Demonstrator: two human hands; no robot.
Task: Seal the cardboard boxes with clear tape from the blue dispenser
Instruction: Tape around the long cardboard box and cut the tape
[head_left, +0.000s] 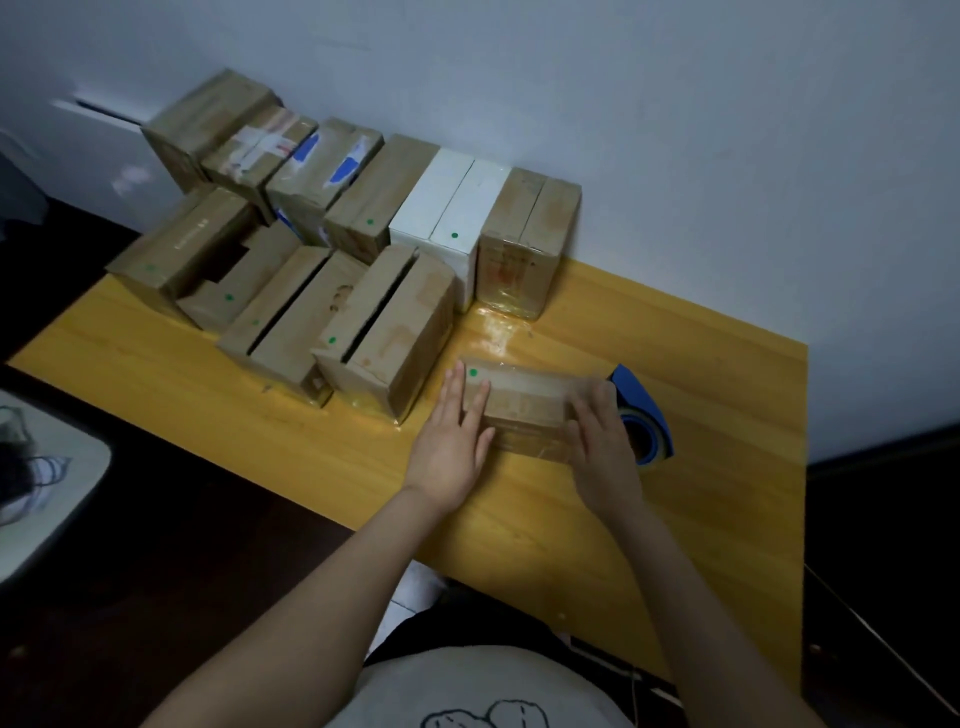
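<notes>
Box (524, 402) looks taped; your left hand (451, 441) and right hand (605, 447) press it, fingers (482, 397) flat, gripping nothing. Open boxes (410, 332) behind await the dispenser (647, 410).

Taped box (524, 400) — blue dispenser (644, 415) beside

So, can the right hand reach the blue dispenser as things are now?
Probably yes: the right hand lies on the small box, and the blue dispenser stands right beside it, nothing between them.

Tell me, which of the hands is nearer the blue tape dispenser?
Right. The right hand rests on the box at its right end, beside the blue dispenser; the left hand presses its left end.
</notes>
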